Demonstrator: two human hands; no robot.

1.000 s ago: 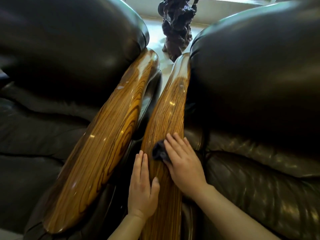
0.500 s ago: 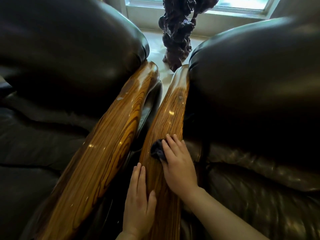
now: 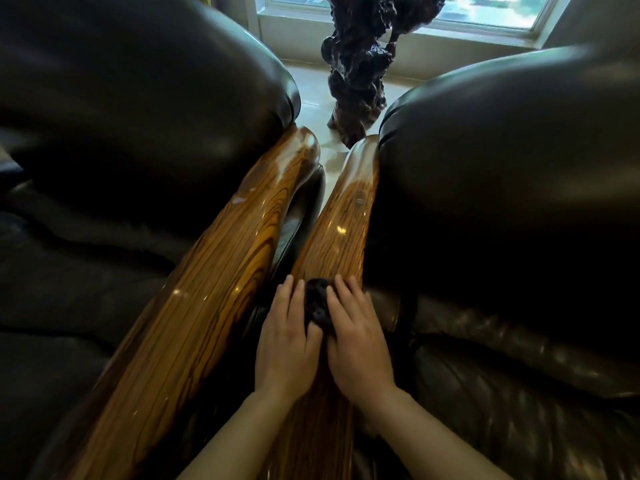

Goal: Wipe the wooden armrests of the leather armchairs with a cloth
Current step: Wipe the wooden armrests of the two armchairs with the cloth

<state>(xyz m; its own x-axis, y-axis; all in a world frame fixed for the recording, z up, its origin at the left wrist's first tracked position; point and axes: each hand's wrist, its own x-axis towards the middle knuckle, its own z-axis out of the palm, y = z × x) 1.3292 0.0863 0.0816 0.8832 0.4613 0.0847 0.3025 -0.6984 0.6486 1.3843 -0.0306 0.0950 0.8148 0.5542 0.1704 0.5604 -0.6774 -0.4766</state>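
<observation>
Two glossy striped wooden armrests run side by side between two dark leather armchairs. The left armrest [image 3: 211, 306] is bare. On the right armrest [image 3: 341, 237] lies a small dark cloth [image 3: 317, 303], bunched between my two hands. My right hand [image 3: 358, 341] presses flat on the cloth's right part, fingers pointing up the armrest. My left hand [image 3: 287, 344] lies flat beside it on the armrest's left edge, fingers touching the cloth's left side. Most of the cloth is hidden under my hands.
The left armchair's leather back [image 3: 145, 98] and the right armchair's back [image 3: 512, 174] bulge over the armrests. A dark gnarled wood carving [image 3: 360, 74] stands on the pale floor beyond the armrest ends, under a window [image 3: 485, 8]. A narrow gap separates the armrests.
My left hand has slid forward along the right armrest until it lies level with my right hand and touches the cloth. The camera has tilted up, showing more of the window.
</observation>
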